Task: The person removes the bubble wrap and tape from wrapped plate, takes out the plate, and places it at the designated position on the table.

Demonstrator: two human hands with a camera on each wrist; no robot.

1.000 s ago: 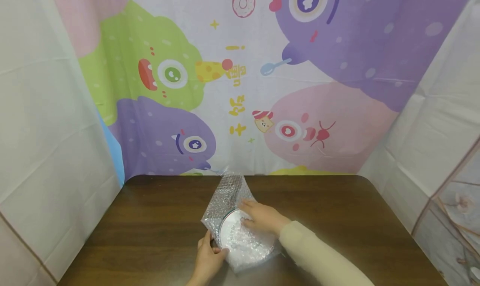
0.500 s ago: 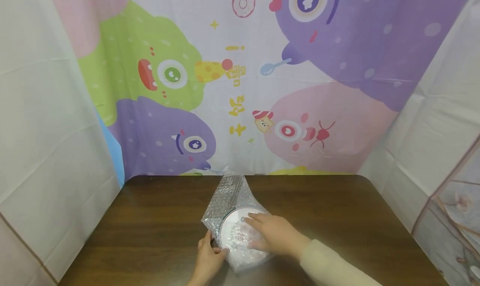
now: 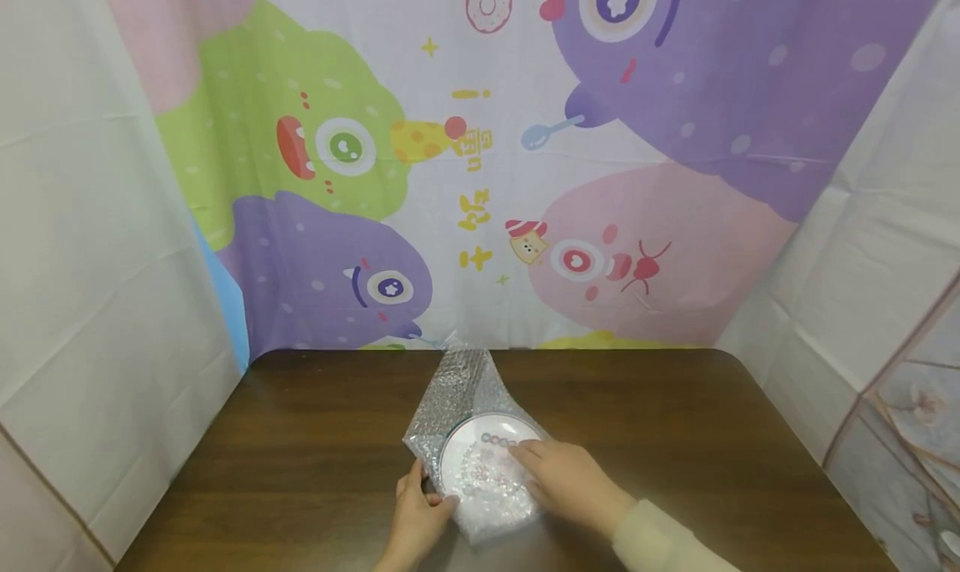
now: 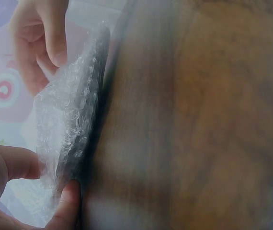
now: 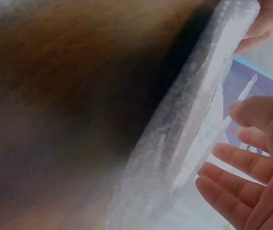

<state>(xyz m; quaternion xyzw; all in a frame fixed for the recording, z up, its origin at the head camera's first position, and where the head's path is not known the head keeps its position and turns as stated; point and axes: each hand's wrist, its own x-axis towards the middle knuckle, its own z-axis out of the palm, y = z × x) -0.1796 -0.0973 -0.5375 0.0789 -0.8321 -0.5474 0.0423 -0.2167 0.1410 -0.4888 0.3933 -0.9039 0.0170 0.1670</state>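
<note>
Fingers of the left hand (image 3: pixel 416 512) pinch the left edge of the bubble wrap (image 3: pixel 448 397), seen from the head, while the right hand (image 3: pixel 572 482) lies over the right side of the round white plate (image 3: pixel 480 468) inside it, on the dark wooden table (image 3: pixel 300 472), a printed cloth (image 3: pixel 450 63) hanging behind. From the left wrist, I see thumb and finger holding the wrapped edge between them. From the right wrist, that hand's fingers look relaxed and slightly spread; whether they press the wrap, I can't tell.
</note>
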